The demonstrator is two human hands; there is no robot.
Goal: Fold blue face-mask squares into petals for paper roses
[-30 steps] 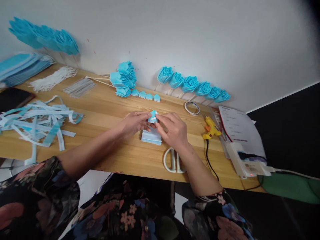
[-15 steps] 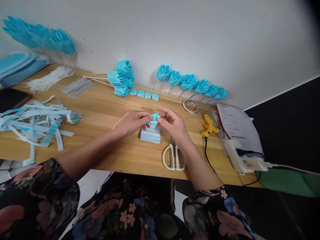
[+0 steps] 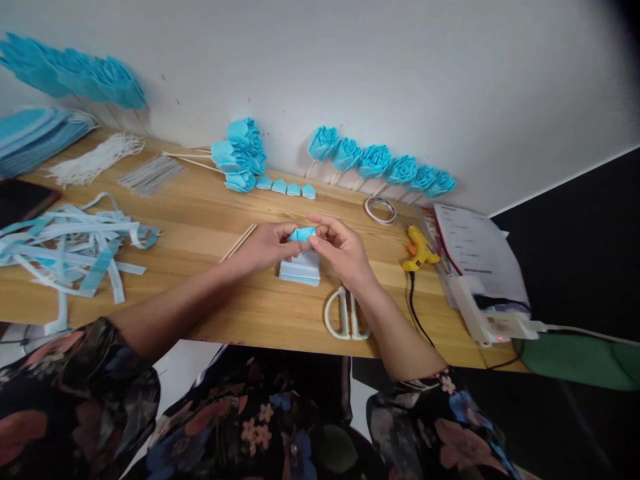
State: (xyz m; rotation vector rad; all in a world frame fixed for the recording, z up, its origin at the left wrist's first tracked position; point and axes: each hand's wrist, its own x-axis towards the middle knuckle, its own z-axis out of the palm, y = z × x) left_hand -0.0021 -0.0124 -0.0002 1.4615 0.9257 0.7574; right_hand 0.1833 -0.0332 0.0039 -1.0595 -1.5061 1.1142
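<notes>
Both hands, left hand (image 3: 267, 245) and right hand (image 3: 343, 250), are pinching a small folded light-blue fabric piece (image 3: 301, 234) above a stack of blue squares (image 3: 301, 269) on the wooden table (image 3: 210, 220).

Illumination is bright, even and diffuse; the wall (image 3: 400, 67) is uniformly lit. The left hand (image 3: 267, 245), right hand (image 3: 345, 250) and the blue piece (image 3: 301, 234) pinched between them are sharp and cast faint, soft shadows on the table (image 3: 200, 220). Wide-angle distortion bows the table edge. The top right corner is vignetted dark.

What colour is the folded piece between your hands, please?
The piece is light blue; head view.
</notes>
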